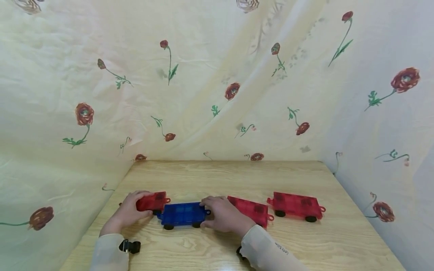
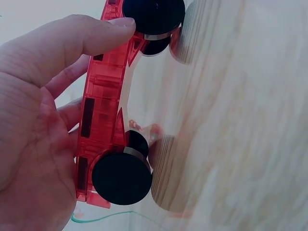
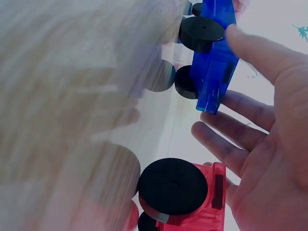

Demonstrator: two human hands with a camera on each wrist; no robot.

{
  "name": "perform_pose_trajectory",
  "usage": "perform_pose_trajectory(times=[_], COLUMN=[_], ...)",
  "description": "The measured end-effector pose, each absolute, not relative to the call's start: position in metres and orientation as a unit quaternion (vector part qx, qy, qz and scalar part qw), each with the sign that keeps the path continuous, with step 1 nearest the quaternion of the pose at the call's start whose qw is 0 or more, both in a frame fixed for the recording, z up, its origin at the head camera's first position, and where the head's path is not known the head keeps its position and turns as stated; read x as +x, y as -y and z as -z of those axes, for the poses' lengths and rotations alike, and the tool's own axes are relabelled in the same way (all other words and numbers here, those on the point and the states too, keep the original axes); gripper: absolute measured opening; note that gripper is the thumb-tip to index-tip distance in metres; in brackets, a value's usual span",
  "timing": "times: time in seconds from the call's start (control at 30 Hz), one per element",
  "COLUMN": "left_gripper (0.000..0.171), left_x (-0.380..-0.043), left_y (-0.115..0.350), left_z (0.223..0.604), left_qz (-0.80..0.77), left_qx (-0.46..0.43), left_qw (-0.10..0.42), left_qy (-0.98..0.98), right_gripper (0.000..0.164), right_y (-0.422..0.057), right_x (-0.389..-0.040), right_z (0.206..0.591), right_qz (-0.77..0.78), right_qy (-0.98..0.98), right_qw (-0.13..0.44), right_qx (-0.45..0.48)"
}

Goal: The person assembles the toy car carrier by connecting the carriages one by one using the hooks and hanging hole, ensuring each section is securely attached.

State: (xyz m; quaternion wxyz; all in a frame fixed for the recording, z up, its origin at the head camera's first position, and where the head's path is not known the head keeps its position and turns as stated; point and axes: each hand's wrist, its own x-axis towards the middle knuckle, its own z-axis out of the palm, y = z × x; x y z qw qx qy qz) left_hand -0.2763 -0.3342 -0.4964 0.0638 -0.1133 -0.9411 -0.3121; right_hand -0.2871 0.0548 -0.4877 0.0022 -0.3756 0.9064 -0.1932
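Observation:
At the left, my left hand (image 1: 129,210) grips a translucent red toy train wagon (image 1: 154,201), thumb on the near side by a wheel. In the left wrist view this red wagon (image 2: 103,89) shows its black wheels right at the wooden tabletop. A blue wagon (image 1: 183,214) stands just right of it, its left hook close to the red wagon's right end. My right hand (image 1: 225,214) pinches the blue wagon's right end, thumb in front and fingers behind, as the right wrist view shows on the blue wagon (image 3: 211,67). That hand partly hides a second red wagon (image 1: 251,210).
Farther right stands another red wagon (image 1: 296,205) with a loop at its right end. The wood-grain table (image 1: 190,178) meets a flower-printed cloth (image 1: 193,98) at its back and sides.

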Motion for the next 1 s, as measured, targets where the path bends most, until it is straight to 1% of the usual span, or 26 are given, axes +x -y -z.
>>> perform_pose_trajectory(times=[0.1,0.4,0.6,0.77,1.0], left_gripper=[0.065,0.064,0.066,0.07,0.069], left_x=[-0.278,-0.278,-0.276,-0.273,-0.269], left_y=[0.335,0.336,0.338,0.338,0.337], left_z=[0.497,0.497,0.491,0.486,0.482], left_qz=[0.313,0.343,0.369,0.363,0.347], left_qx=[-0.115,-0.093,-0.072,-0.058,-0.06], left_qw=[0.059,0.034,0.039,0.039,0.06], left_qy=[0.941,0.934,0.926,0.929,0.934], right_gripper=[0.065,0.06,0.057,0.056,0.053], right_y=[-0.055,-0.053,-0.053,-0.051,-0.049], right_x=[-0.287,-0.285,-0.286,-0.289,-0.292], right_z=[0.486,0.482,0.479,0.478,0.475], right_qz=[0.199,0.205,0.2,0.203,0.21], right_qy=[-0.907,-0.91,-0.911,-0.912,-0.911], right_qw=[-0.001,0.0,-0.007,0.004,0.009], right_qx=[-0.372,-0.36,-0.361,-0.356,-0.354])
